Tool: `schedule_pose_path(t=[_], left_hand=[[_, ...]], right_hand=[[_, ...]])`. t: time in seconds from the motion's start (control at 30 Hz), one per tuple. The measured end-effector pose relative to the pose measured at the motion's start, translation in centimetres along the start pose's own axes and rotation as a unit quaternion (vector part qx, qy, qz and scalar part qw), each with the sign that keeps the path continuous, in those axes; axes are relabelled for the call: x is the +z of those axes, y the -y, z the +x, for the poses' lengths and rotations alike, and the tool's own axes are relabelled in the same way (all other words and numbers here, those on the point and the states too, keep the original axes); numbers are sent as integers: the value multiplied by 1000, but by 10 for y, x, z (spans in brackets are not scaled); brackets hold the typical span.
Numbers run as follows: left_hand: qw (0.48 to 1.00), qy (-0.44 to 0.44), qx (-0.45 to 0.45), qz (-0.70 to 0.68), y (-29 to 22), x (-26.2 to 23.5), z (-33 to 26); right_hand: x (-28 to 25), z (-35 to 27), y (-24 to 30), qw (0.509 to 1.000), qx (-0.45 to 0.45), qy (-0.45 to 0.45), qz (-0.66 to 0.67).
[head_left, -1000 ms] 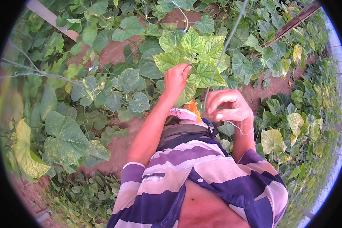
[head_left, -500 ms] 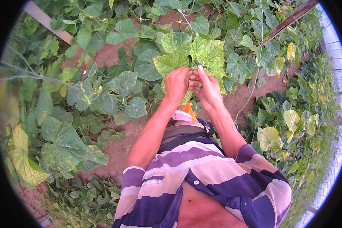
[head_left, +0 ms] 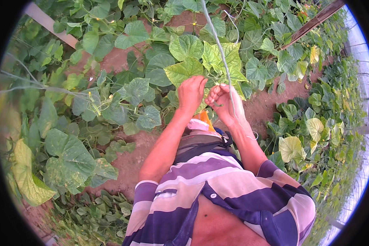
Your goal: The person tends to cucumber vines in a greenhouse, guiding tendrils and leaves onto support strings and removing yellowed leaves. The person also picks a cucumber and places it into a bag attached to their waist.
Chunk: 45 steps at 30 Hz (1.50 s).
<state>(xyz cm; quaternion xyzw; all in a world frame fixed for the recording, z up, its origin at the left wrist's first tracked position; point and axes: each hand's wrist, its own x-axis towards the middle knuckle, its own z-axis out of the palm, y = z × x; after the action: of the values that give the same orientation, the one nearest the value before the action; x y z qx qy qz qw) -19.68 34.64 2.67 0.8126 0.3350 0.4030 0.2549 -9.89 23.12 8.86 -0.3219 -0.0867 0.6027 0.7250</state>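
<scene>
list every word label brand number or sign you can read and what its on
No text can be read.
Pink-and-white packaging at the waist: any print is too small and blurred.
Striped shirt: no lettering seen.
Yellow-green leaf by the left hand: none.

In the upper centre, a thin grey string [head_left: 219, 44] crosses before broad yellow-green leaves [head_left: 233, 55]; a long brown beam [head_left: 312, 25] lies upper right, a pale flat bar [head_left: 50, 25] upper left.
</scene>
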Motion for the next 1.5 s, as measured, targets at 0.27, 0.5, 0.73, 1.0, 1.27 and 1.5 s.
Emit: schedule_pose_path(t=[0.27,0.5,0.73,1.0,1.27,1.5], left_hand=[[999,32,23,-18,-4,-5,-5],[999,16,32,-24,3,-3,-10],[999,29,9,-32,11,5,-10],[995,36,-69,-68,21,7,-10],[993,47,-57,-95,14,7,-10],[991,52,-37,-116,16,6,-11]], right_hand=[[-1,15,-5,982,78,-174,8],[-7,12,-9,984,54,-167,32],[2,-7,-7,998,11,-45,34],[18,-6,0,709,-183,0,-681],[-11,25,-1,515,-247,-128,-811],[-30,36,-3,545,-263,-105,-789]])
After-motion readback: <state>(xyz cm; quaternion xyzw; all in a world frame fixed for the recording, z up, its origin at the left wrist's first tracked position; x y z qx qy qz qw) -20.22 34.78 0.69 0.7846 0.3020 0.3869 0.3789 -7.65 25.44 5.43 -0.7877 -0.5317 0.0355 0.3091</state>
